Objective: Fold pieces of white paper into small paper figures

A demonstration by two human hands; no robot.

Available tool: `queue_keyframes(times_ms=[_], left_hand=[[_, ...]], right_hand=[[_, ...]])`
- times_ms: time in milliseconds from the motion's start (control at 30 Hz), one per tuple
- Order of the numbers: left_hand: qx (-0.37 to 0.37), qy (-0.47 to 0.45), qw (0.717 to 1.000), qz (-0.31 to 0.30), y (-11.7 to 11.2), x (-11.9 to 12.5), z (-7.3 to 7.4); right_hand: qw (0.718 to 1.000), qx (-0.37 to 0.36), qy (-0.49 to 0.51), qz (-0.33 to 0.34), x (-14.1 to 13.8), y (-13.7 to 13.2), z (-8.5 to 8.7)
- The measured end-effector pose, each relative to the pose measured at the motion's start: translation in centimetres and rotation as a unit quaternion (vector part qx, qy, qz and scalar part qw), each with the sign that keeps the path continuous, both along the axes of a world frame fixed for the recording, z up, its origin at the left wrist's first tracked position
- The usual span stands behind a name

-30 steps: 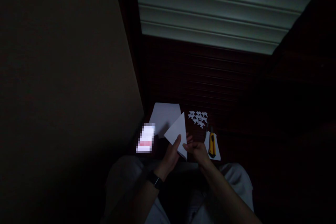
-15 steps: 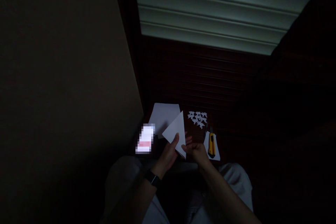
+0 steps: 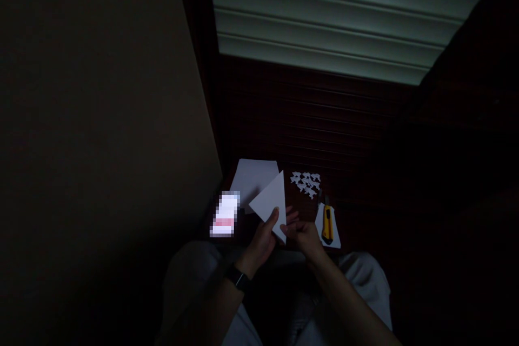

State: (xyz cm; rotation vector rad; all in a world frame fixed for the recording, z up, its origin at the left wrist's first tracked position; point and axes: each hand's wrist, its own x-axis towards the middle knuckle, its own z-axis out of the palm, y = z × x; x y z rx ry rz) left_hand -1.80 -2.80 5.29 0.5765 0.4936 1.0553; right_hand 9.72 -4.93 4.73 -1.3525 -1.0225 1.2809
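Left hand (image 3: 263, 240): thumb lies on the near face of the paper triangle (image 3: 271, 201) and the fingers are curled behind it, so the hand is closed on the lower left edge. Dark watch (image 3: 239, 279) on that wrist.

Right hand (image 3: 307, 235): fingers curled and drawn together at the triangle's lower corner, pinching it. Light is poor, so I cannot tell how firm the grip is.

Paper triangle: white, folded, held up between both hands above the lap. Apex points away from the person, and one long edge runs down to the right hand.

Behind the triangle: a flat white sheet (image 3: 252, 174) lies on the dark surface (image 3: 302, 206), partly covered from view by the triangle.

Right of the sheet: a cluster of small white paper cutouts (image 3: 306, 182), close together. Their shapes are too small to make out.

Right of the right hand: a yellow utility knife (image 3: 327, 224) rests on a small white paper scrap (image 3: 333, 239), just beside the hand and not touching it.

Left of the left hand: a lit screen (image 3: 225, 215), its content blurred.

Below: the person's knees in light trousers (image 3: 367, 275). The room is otherwise very dark, with pale slats (image 3: 324, 21) at the top of the view.
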Motion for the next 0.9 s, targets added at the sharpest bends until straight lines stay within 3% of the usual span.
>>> queue_keyframes(times_ms=[333, 633, 900], left_hand=[[0.025, 0.058, 0.998, -0.015, 0.0, -0.2, -0.2], [0.021, 0.064, 0.998, 0.006, 0.0, -0.2, 0.3], [0.014, 0.055, 0.998, -0.004, 0.1, -0.3, -0.1]], right_hand=[[0.999, -0.038, -0.022, 0.031, 0.3, 0.0, -1.4], [0.998, -0.032, 0.025, 0.056, -0.4, -0.2, 0.1], [0.999, 0.015, -0.006, 0.052, -0.4, -0.6, 0.1]])
